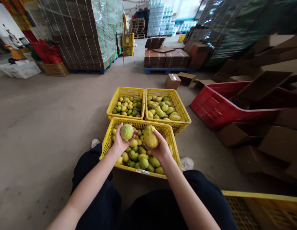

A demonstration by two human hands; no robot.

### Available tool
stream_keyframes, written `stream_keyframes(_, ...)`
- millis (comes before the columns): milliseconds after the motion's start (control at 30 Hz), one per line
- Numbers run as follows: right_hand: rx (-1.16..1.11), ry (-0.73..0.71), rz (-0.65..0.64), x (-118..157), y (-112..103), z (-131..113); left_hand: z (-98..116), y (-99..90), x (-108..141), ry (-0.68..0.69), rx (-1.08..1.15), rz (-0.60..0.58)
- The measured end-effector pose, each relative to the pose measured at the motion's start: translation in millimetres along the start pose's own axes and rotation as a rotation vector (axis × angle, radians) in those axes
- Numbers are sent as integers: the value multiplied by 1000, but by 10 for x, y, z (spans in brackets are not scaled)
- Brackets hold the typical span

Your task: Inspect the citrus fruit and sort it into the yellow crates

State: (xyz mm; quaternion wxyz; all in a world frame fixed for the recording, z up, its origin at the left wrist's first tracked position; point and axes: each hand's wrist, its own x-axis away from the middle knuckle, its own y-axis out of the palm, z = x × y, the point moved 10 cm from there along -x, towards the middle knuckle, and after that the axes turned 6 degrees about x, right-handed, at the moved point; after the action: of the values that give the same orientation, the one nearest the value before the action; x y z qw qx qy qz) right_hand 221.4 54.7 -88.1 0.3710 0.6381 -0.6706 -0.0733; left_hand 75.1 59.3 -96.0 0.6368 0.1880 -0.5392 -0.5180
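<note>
My left hand (pixel 120 137) is closed around a round, green-yellow lemon (pixel 126 132). In my right hand (pixel 162 146) sits a larger, knobbly yellow-green lemon (pixel 151 136), its neck pointing up. Both hands hover over the nearest yellow crate (pixel 173 143), which holds many loose green and yellow lemons (pixel 144 162). Just beyond it, two more yellow crates stand side by side. Smaller fruit fills the left one (pixel 112 101); bigger, longer fruit lies in the right one (pixel 183 108).
A red crate (pixel 206 103) with cardboard boxes (pixel 246 134) in and around it stands to the right. Another yellow crate (pixel 261 196) is at lower right. A small carton (pixel 172 81), flat cardboard on a blue pallet (pixel 153 71) and a wrapped stack (pixel 76 35) stand farther back.
</note>
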Motion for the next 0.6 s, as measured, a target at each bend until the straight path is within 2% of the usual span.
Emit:
stream_keyframes(100,-38,84,10,22,-5,45,-31,4,4,-23,32,-15)
stream_keyframes(200,-7,81,8,-2,-20,55,-68,52,4,-12,116,-52)
stream_keyframes(300,120,-99,52,-67,-85,-37,-185,65,3,-36,189,-43)
stream_keyframes(367,332,-315,105,-68,-106,-163,-310,21,1,-80,193,7)
stream_keyframes(467,715,-593,130,7,13,-238,-432,-80,0,-96,168,86)
stream_keyframes(533,891,-645,83,30,108,-143,-439,-73,-5,-75,150,54)
stream_keyframes(600,1015,-658,35,57,173,-30,-419,-2,-6,-56,140,-39)
